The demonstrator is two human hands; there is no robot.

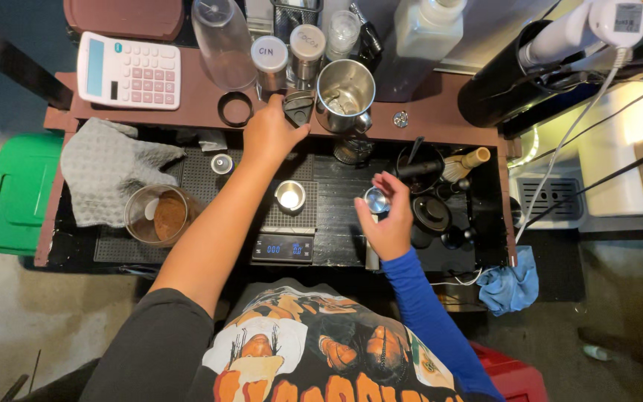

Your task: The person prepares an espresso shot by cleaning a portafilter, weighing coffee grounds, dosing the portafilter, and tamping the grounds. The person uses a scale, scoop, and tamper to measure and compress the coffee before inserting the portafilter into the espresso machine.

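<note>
From above, the left hand (pixel 269 134) reaches to the shelf edge, fingers closed on a small dark scoop (pixel 298 109) beside the steel pitcher (pixel 345 93). The right hand (pixel 388 223) grips a small shiny metal cup (pixel 376 199) over the black counter (pixel 336 193), near the scale (pixel 283 248).

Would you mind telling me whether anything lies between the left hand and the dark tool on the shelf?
Nothing visible does: the left hand already touches the dark tool at the shelf edge, beside the steel pitcher.
</note>
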